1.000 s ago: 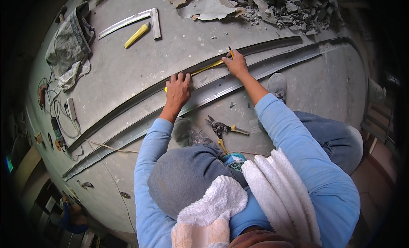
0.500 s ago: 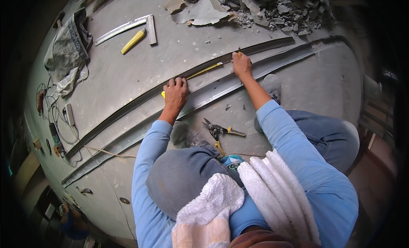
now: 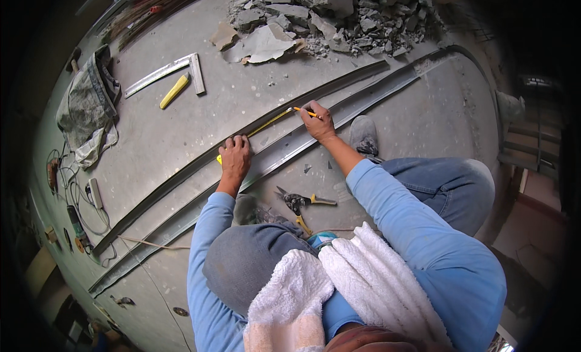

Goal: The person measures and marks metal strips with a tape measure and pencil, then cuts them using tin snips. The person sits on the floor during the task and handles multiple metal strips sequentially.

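The left hand point(image 3: 235, 158) lies with fingers partly curled over a yellow-cased tape measure point(image 3: 219, 159), whose case mostly disappears beneath it; only a bright edge shows on the hand's left, so whether the fingers grip it or just press down cannot be told. A thin yellow metal tape blade point(image 3: 271, 122) runs out from the right of this hand along a long dark grey metal channel point(image 3: 163, 196), its far end just beside the fingertips of the right hand point(image 3: 318, 122). That hand is closed around a slim yellow-orange pencil point(image 3: 313, 114), thumb and fingers pinching it, its point directed left at the blade's end. The channel passes under the left fingertips and just beyond the right hand, stretching well past both at either end. Nearer the person, a second long, lighter grey metal channel point(image 3: 283, 157) lies roughly alongside, beneath the wrists. Yellow-handled metal snips point(image 3: 295, 202) rest open on the grey concrete floor point(image 3: 333, 176), between the forearms.
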The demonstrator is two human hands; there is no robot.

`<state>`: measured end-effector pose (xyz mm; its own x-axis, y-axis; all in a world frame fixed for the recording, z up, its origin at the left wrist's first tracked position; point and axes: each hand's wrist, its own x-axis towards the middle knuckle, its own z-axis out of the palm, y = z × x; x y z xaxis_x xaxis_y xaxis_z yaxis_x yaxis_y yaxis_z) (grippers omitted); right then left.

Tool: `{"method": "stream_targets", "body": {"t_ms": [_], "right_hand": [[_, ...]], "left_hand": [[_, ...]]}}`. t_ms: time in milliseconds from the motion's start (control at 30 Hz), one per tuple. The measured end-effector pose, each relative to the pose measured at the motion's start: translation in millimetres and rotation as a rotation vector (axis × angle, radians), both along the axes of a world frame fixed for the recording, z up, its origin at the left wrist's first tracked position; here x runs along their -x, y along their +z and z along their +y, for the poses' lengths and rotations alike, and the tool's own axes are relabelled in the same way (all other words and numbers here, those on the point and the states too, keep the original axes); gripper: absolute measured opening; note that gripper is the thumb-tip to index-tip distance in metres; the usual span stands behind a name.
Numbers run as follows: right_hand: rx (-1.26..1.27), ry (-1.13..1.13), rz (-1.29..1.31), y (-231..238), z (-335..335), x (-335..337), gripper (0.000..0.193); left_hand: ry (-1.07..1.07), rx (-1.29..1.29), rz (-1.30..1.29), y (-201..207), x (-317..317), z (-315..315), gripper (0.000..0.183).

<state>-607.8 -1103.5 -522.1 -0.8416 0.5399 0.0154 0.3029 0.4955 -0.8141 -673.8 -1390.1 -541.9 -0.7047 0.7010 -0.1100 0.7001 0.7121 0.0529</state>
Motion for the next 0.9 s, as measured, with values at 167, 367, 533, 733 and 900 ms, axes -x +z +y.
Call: {"method": "stream_targets", "body": {"t_ms": [167, 367, 533, 733, 900], "right_hand": [[0.031, 0.021, 0.036, -4, -4, 4, 0.016], [-0.069, 0.025, 0.078, -11, -4, 5, 0.021], [-0.047, 0.025, 0.098, -16, -5, 6, 0.023], [-0.055, 0.044, 0.035, -19, -4, 10, 0.022], [-0.108, 0.059, 0.096, -16, -5, 11, 0.022]], "left_hand": [[-0.011, -0.023, 0.015, -1, 0, -2, 0.049], [-0.016, 0.07, -0.039, 6, 0, 2, 0.055], [0.001, 0.06, -0.077, 9, 1, 5, 0.057], [-0.015, 0.095, -0.056, 3, 1, 2, 0.054], [-0.017, 0.012, -0.048, 4, 1, 3, 0.054]]}}
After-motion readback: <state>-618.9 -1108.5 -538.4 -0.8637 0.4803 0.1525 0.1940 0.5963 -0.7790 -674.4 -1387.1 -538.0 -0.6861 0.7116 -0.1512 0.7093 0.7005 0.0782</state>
